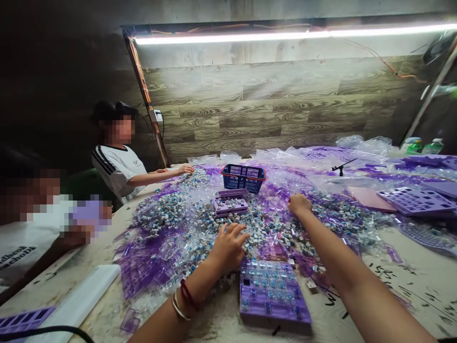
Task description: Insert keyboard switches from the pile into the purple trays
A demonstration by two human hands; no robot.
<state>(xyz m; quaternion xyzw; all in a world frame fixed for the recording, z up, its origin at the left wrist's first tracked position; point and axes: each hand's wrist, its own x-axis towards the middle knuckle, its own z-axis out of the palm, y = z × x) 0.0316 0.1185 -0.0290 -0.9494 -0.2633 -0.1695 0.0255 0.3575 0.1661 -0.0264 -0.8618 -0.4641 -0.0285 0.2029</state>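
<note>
My left hand (228, 245) hovers low over a heap of small white-and-blue switches (198, 233), its fingers spread and nothing visible in them. Further right, my right hand (300, 204) is closed above the clear and purple plastic pieces (280, 197); whatever its fingers hold, if anything, is hidden. Between my forearms lies a purple keypad-like block (257, 300) with rows of clear, blue-centred pieces set in it. Just beyond my left hand, a small light-purple case (231, 207) rests on the heap.
A navy basket (243, 182) with a red rim stands mid-table. Purple grid panels (416, 202) and a pink sheet (371, 199) lie right. One person's arm (157, 178) reaches in from the left; another person, nearer, holds a purple piece (87, 214). A white bar (82, 300) lies front left.
</note>
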